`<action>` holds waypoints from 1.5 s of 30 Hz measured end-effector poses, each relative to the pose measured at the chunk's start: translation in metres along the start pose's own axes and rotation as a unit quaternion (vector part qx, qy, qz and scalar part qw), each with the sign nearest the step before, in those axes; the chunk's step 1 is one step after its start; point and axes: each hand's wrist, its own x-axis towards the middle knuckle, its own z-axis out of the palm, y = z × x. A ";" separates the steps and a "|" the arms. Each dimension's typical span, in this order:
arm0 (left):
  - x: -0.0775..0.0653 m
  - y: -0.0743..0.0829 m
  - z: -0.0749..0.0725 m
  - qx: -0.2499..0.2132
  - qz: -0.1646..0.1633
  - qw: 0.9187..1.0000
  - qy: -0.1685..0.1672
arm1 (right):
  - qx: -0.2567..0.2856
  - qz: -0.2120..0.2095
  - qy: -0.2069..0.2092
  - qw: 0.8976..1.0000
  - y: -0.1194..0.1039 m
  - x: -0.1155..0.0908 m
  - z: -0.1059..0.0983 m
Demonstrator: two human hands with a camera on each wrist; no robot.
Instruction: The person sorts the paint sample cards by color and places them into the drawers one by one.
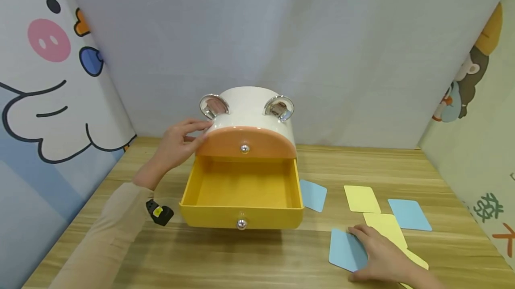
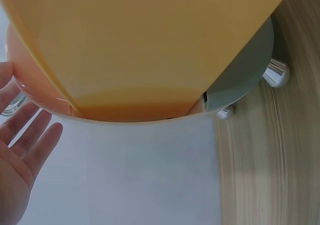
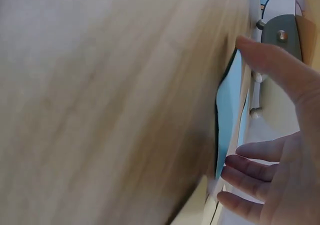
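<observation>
A small white drawer cabinet [image 1: 249, 108] with shiny silver ears stands on the table, its yellow lower drawer [image 1: 241, 217] pulled out with nothing inside. My left hand [image 1: 179, 143] rests against the cabinet's left side by the ear, fingers extended; the left wrist view shows the same hand [image 2: 20, 155] with fingers spread beside the orange front. At the lower right, my right hand [image 1: 382, 255] holds a blue card [image 1: 346, 249] by its edges. In the right wrist view, thumb and fingers meet opposite edges of that card [image 3: 229, 115], which looks slightly bent.
Another blue card [image 1: 314, 195] lies beside the drawer. Farther right are a yellow card [image 1: 362, 199], a blue card [image 1: 409, 215] and more yellow cards [image 1: 388, 228], partly under my right hand. The orange upper drawer [image 1: 245, 139] is closed. A grey curtain [image 1: 322, 56] hangs behind the table.
</observation>
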 end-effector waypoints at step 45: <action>0.000 0.001 0.000 0.003 -0.004 1.000 -0.004 | 0.034 -0.110 0.052 0.992 -0.014 0.079 -0.115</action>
